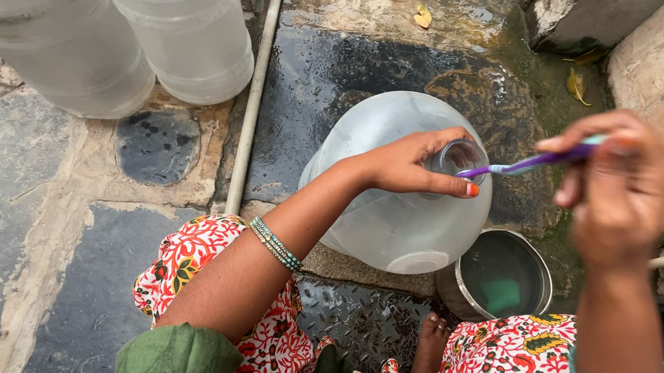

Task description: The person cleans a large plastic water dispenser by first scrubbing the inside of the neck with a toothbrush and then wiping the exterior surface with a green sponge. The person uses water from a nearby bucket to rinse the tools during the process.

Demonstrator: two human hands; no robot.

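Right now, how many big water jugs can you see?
3. Two water jugs lie side by side at the top left. The third is in the middle, its neck gripped by the left hand. More may sit out of view.

Hidden and blurred parts

The right hand point(618, 191) is blurred; the toothbrush point(527, 164) head is hidden inside the jug point(391, 215) mouth; two upper jugs point(110, 2) are cropped.

Left hand point(408, 165) with orange-painted thumbnail, teal and gold beaded bangles on the left wrist, turquoise beaded bangle on the right wrist, right hand point(617, 196) blurred, rolled olive-green sleeves, white garment printed with red and yellow flowers, bare foot
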